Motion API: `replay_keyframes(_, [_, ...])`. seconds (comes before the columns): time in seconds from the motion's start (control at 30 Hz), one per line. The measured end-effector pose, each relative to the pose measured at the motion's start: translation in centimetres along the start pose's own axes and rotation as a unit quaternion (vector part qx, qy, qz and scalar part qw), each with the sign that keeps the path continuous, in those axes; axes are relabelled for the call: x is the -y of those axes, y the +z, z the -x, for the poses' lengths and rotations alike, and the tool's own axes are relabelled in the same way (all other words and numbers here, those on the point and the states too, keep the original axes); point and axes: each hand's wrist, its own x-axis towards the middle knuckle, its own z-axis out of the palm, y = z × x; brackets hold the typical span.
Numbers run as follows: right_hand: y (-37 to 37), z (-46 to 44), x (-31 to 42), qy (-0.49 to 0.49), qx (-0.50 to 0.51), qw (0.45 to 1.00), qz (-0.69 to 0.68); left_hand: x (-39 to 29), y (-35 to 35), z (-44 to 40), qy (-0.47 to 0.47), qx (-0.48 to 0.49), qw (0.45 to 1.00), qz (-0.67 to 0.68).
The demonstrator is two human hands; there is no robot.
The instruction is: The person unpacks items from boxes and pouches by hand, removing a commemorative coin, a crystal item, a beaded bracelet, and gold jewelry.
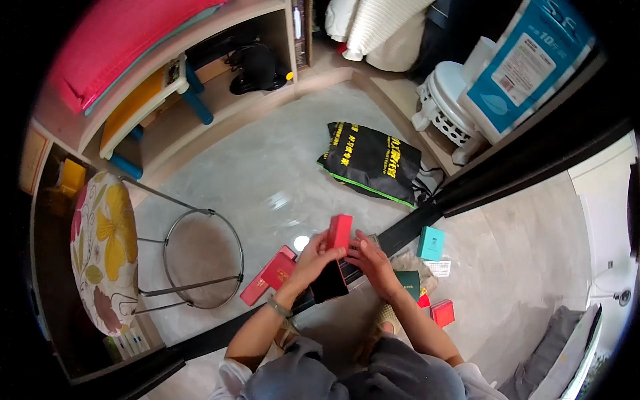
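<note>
My left hand [312, 259] is closed around a small red box [340, 230], with the thumb across its near end. Just below the thumb is a black panel with a reddish edge [330, 283]; whether it joins the red box, I cannot tell. My right hand [373, 267] is beside the red box with its fingers apart, the fingertips close to the box's right side. Whether they touch it is unclear. To the left of my left hand, long red boxes [270, 275] with gold marks lie on the floor.
A black drawstring bag [373, 163] with yellow lettering lies ahead. On the right are a teal box [431, 243], a dark green box [408, 283] and a small red box [442, 312]. A flowered stool [107, 253] stands left. A black door track [400, 230] crosses the floor.
</note>
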Motion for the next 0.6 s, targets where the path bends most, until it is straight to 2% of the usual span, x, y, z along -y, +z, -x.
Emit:
replay_keyframes(0.03, [0.6,0.4,0.6,-0.022,0.054,0.997,0.041,-0.3,0.5,1.0,-0.003,0.006,1.000,-0.002])
replay_keyframes(0.13, [1.2,1.9,1.5,0.004,0.087,0.995,0.038,-0.6,1.0,2.9,0.038,0.050,0.994,-0.084])
replay_keyframes(0.17, [1.1,2.1,1.3,-0.007,0.099,0.995,0.021,-0.7,1.1,3.3,0.073,0.058,0.984,-0.152])
replay_keyframes(0.2, [1.0,2.5,1.1,-0.008,0.100,0.995,0.020,-1.1,1.2,3.8,0.107,0.065,0.968,-0.218])
replay_keyframes(0.27, [0.6,3.3,0.6,-0.052,0.065,0.995,0.057,-2.1,1.9,4.8,0.101,0.070,0.968,-0.221])
replay_keyframes(0.33, [-0.1,3.3,-0.3,-0.052,0.063,0.995,0.048,-3.6,2.7,5.5,0.087,0.068,0.936,-0.334])
replay_keyframes(0.4, [-0.2,3.3,-0.6,-0.050,0.062,0.996,0.040,-3.5,2.9,5.5,0.080,0.073,0.931,-0.350])
replay_keyframes(0.47, [0.6,3.5,-0.6,-0.003,0.029,0.997,-0.070,-3.6,3.5,5.8,0.254,-0.014,0.861,-0.440])
replay_keyframes(0.5, [0.8,3.6,-0.6,-0.001,0.030,0.997,-0.069,-3.8,3.1,5.5,0.252,-0.017,0.862,-0.440])
replay_keyframes(0.57, [1.3,3.7,-0.7,0.021,0.077,0.993,-0.090,-4.6,2.1,4.9,0.310,0.087,0.797,-0.511])
replay_keyframes(0.6, [1.7,3.9,-0.7,0.022,0.077,0.993,-0.091,-4.3,2.1,4.8,0.309,0.087,0.797,-0.512])
